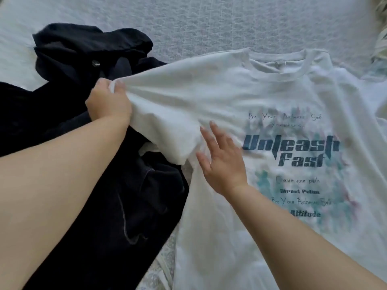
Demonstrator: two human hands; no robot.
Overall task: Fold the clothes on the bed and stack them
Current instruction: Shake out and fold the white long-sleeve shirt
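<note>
Bed (209, 21), white cover: white tee (261, 91) flat, print up. Left hand (109, 103) grip pinches its sleeve taut for the fold; right hand (222, 160) spread, pinning the body. Black clothes (83, 143) heaped left, unfolded

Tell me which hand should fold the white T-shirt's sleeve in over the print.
Left. The left hand already grips the sleeve end of the white T-shirt, lifted off the bed. The right hand lies flat near the armpit, well placed to hold the fold line.
</note>
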